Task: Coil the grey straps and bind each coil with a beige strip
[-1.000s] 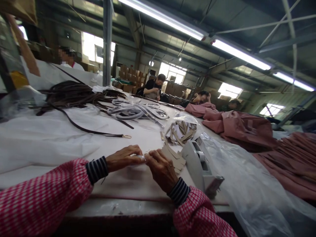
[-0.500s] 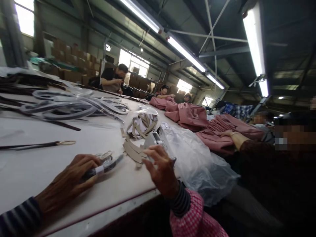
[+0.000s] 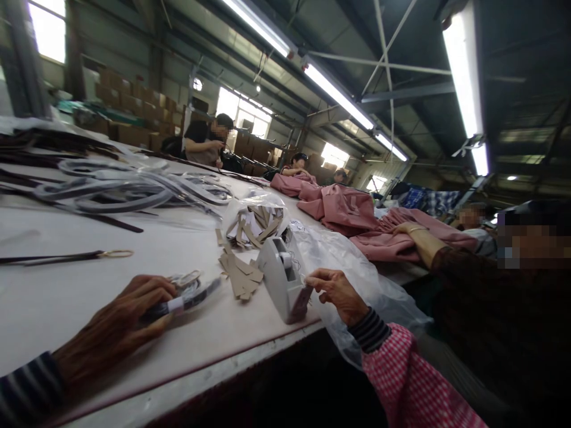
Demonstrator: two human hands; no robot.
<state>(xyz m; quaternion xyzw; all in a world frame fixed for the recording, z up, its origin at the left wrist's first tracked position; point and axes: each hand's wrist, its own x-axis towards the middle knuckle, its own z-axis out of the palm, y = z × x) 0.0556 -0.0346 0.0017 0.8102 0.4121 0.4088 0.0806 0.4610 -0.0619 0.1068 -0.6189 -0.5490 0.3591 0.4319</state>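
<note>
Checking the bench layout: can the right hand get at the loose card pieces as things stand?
Probably yes, though not directly: the tape dispenser stands between the right hand and the card pieces, so it must pass over.

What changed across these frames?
The right hand left the left hand, swung right, and its fingertips are now at the front end of the tape dispenser. The left hand keeps holding the coiled strap bundle down on the table.

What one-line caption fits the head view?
Left hand holds a coiled strap on the table; right hand pinches at the tape dispenser's front end.
</note>
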